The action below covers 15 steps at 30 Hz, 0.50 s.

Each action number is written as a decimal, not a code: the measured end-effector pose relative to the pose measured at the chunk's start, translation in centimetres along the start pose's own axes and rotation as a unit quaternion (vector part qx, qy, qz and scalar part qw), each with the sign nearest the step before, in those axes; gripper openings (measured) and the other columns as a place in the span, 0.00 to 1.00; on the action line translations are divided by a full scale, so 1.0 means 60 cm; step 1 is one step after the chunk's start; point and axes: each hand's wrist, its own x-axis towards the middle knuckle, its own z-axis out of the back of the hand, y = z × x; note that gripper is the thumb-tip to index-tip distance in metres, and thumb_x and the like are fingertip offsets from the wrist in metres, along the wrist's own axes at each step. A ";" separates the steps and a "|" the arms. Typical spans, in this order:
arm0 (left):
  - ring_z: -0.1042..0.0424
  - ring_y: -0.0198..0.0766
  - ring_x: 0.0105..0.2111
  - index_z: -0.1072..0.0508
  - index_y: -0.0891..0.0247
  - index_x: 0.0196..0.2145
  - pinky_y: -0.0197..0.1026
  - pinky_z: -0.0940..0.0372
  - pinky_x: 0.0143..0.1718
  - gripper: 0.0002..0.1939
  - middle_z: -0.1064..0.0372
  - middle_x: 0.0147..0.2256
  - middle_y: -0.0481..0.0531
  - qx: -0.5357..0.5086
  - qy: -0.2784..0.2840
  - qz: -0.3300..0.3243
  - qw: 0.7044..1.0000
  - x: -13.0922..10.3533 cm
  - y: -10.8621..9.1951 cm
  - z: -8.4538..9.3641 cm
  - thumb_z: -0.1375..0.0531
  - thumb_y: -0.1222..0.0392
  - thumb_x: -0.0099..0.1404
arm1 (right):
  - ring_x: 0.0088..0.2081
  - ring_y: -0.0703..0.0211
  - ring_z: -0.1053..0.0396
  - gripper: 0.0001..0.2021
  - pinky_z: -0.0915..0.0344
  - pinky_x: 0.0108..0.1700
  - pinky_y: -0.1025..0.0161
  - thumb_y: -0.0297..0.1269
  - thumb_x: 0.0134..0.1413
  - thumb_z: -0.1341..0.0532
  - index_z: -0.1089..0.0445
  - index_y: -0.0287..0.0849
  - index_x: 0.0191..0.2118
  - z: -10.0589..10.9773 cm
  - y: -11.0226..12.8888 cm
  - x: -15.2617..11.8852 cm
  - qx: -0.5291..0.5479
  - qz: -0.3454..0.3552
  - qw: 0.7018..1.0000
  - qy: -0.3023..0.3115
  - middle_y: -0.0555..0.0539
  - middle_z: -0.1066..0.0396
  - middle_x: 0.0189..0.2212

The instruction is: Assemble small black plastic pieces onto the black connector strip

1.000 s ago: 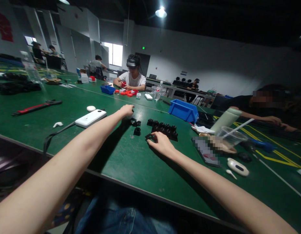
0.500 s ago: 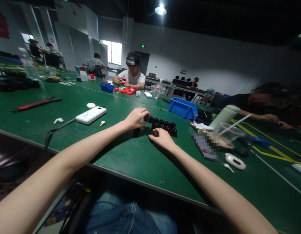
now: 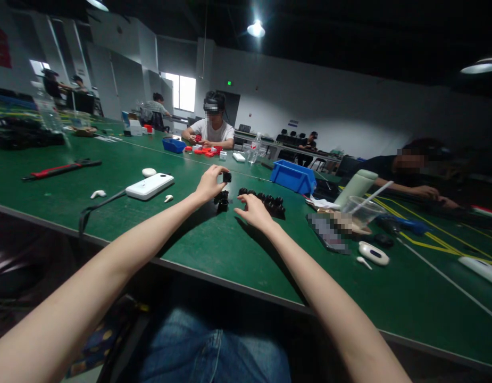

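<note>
My left hand [image 3: 211, 183] is raised a little over the green table, its fingertips closed on a small black block [image 3: 227, 177]. Just beneath that hand stands another dark, knobbly black part [image 3: 222, 201]. To its right is my right hand [image 3: 254, 211], thumb and fingers apart with nothing visible between them. Behind its knuckles runs a row of several small black parts [image 3: 275, 204], partly covered by the hand. Their exact kind is too small and dark to tell.
A blue bin [image 3: 293, 177] stands beyond the row. On the right are a phone [image 3: 327, 233], a plastic cup [image 3: 363, 213] and a green bottle [image 3: 355, 187]. Leftward lie a white device [image 3: 150, 186], earbuds and a red-black tool [image 3: 62, 169]. A co-worker [image 3: 214, 127] sits opposite.
My left hand has lifted up and left, away from the row, with a black block in its fingers. My right hand has shifted slightly left and up, its fingers now apart.
</note>
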 end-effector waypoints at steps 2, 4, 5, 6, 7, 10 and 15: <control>0.31 0.39 0.41 0.31 0.64 0.41 0.42 0.35 0.46 0.16 0.33 0.40 0.53 0.001 -0.001 0.015 1.000 -0.004 0.007 -0.001 0.41 0.70 0.52 | 0.47 0.56 0.33 0.23 0.38 0.51 0.58 0.37 0.50 0.39 0.37 0.40 0.53 -0.021 0.011 0.017 0.027 0.044 0.999 -0.010 0.41 0.34 0.48; 0.31 0.39 0.42 0.32 0.64 0.42 0.42 0.35 0.46 0.17 0.33 0.41 0.53 0.000 0.002 0.018 1.000 -0.011 0.014 -0.003 0.41 0.70 0.52 | 0.51 0.54 0.35 0.21 0.41 0.54 0.56 0.35 0.52 0.40 0.37 0.38 0.53 -0.042 0.019 0.028 0.012 0.071 0.997 0.000 0.40 0.34 0.51; 0.31 0.39 0.42 0.32 0.64 0.42 0.42 0.35 0.46 0.17 0.33 0.41 0.53 0.002 0.004 0.016 1.000 -0.015 0.016 -0.004 0.42 0.70 0.53 | 0.52 0.54 0.35 0.20 0.42 0.55 0.55 0.35 0.54 0.41 0.37 0.38 0.53 -0.050 0.022 0.029 0.007 0.067 0.998 0.010 0.39 0.33 0.50; 0.31 0.39 0.43 0.32 0.64 0.42 0.42 0.35 0.47 0.17 0.33 0.42 0.54 0.007 0.006 0.012 1.000 -0.019 0.018 -0.005 0.42 0.69 0.53 | 0.52 0.54 0.35 0.19 0.42 0.55 0.55 0.34 0.54 0.42 0.37 0.38 0.52 -0.055 0.023 0.028 0.011 0.060 0.998 0.014 0.39 0.32 0.50; 0.31 0.40 0.44 0.32 0.64 0.42 0.43 0.35 0.48 0.16 0.34 0.42 0.54 0.013 0.009 0.006 1.000 -0.022 0.019 -0.005 0.42 0.69 0.54 | 0.51 0.54 0.34 0.18 0.41 0.54 0.56 0.33 0.54 0.42 0.37 0.38 0.52 -0.057 0.024 0.025 0.022 0.054 0.998 0.015 0.40 0.31 0.49; 0.32 0.41 0.45 0.32 0.64 0.42 0.43 0.36 0.49 0.15 0.34 0.43 0.54 0.020 0.036 -0.026 0.999 -0.029 0.018 -0.007 0.42 0.69 0.54 | 0.47 0.57 0.31 0.15 0.38 0.51 0.59 0.31 0.49 0.39 0.34 0.40 0.46 -0.043 0.019 0.007 0.080 0.039 0.996 -0.005 0.44 0.28 0.45; 0.33 0.40 0.48 0.34 0.62 0.44 0.43 0.37 0.50 0.18 0.35 0.46 0.55 -0.008 0.050 -0.073 0.996 -0.036 0.009 -0.018 0.43 0.72 0.55 | 0.39 0.60 0.29 0.15 0.34 0.46 0.61 0.35 0.45 0.38 0.33 0.41 0.42 0.004 -0.017 -0.023 0.155 -0.052 0.980 -0.110 0.47 0.27 0.37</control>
